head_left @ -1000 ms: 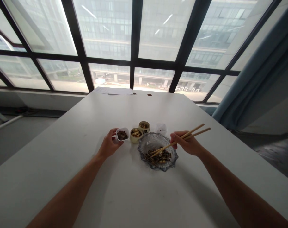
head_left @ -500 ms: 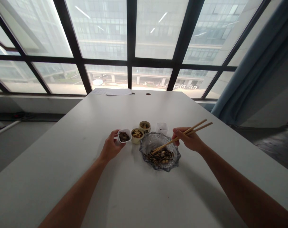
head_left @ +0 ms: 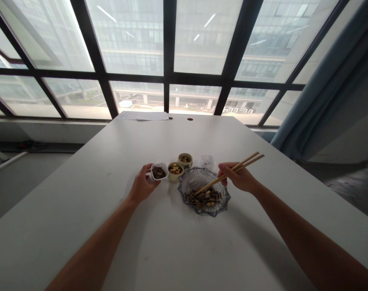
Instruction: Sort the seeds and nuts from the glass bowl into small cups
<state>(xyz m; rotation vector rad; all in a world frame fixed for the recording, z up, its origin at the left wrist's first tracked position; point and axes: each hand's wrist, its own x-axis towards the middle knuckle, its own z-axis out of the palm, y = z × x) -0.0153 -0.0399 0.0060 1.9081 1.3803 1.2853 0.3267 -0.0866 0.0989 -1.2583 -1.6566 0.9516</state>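
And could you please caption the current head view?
Left hand holding a seed-filled white container; right hand guiding chopsticks into a glass bowl.

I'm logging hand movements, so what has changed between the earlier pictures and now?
The right hand has shifted the chopsticks slightly away from the person within the glass bowl, and their rear ends are closer together. Nothing was taken up or let go. The left hand still holds the white cup; the bowl stayed put.

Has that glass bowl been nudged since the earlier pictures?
No, not that I can see: the glass bowl keeps the same place just to the right of the nearer round cup, which nobody is holding.
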